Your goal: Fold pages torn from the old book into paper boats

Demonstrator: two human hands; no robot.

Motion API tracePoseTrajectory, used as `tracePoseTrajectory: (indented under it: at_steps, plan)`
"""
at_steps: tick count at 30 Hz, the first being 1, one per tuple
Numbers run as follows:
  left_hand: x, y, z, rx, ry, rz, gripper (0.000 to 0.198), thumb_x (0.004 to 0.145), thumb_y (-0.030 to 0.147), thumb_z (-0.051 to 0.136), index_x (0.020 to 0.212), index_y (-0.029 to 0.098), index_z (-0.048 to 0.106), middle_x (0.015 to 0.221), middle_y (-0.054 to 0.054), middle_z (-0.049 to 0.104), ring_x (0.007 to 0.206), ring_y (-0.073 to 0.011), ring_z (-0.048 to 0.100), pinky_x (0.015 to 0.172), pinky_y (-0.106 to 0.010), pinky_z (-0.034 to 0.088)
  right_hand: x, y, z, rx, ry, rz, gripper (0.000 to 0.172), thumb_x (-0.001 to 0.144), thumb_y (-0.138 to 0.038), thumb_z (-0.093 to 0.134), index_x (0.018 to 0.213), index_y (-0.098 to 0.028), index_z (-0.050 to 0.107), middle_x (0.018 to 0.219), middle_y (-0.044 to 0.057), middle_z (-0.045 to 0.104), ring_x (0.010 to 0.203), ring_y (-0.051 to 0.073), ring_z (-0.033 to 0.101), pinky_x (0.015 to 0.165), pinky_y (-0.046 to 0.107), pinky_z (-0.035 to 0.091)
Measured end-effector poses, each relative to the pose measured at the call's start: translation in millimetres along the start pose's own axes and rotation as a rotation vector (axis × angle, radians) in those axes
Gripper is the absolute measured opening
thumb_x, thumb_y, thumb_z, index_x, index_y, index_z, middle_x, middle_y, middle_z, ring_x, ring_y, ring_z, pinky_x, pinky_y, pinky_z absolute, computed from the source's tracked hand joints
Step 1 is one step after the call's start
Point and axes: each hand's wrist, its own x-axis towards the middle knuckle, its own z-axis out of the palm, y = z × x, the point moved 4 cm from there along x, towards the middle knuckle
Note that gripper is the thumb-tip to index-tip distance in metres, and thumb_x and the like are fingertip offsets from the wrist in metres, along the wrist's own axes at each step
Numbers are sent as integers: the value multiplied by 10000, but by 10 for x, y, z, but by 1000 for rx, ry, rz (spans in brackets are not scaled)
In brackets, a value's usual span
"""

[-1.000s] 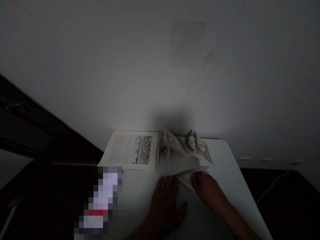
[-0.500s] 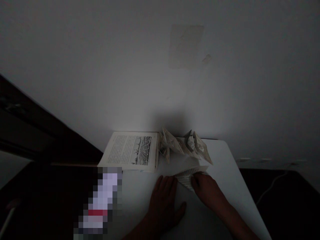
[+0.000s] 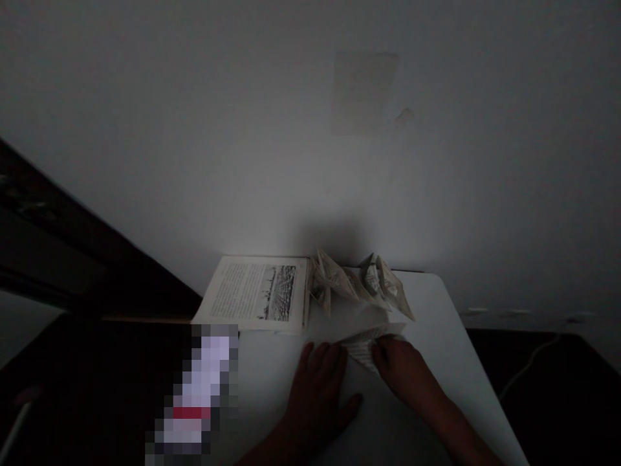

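A folded sheet of printed paper (image 3: 363, 349) lies on the white table between my hands. My right hand (image 3: 398, 364) is closed on its right side, with the fingertips curled in and partly hidden. My left hand (image 3: 317, 385) lies flat on the tabletop, fingers stretched and thumb apart, its fingertips reaching the paper's left corner. Just beyond stand folded paper shapes like boats, one group (image 3: 334, 281) at the left and another (image 3: 388, 288) at the right, made of similar printed pages.
A stack of printed pages or a book (image 3: 237, 291) with a picture lies at the table's back left. A blurred-out object (image 3: 198, 388) sits at the left edge. The white table (image 3: 431, 304) meets a wall (image 3: 242, 162); a cable (image 3: 526, 362) hangs at the right.
The whole view has shifted very slightly. Both hands keep nearly the same places at the folded paper, and the other things stay put.
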Motion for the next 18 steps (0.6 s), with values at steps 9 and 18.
tracePoseTrajectory:
  at_steps: [9, 18]
  plan:
    - [-37, 2, 19, 21, -9, 26, 435, 822, 507, 481, 1199, 294, 528, 1234, -95, 532, 1116, -290, 470, 934, -524, 336, 9, 16, 27, 1, -5, -4, 327, 883, -245, 364, 808, -132, 662, 830, 127, 699, 794, 226, 645, 669, 286, 381]
    - [-44, -4, 12, 2, -35, 13, 429, 828, 489, 488, 1241, 372, 473, 1276, -73, 490, 1146, -293, 439, 936, -529, 322, 13, 9, 24, -3, -7, -4, 314, 876, -242, 374, 799, -138, 661, 811, 123, 703, 758, 215, 649, 644, 279, 385]
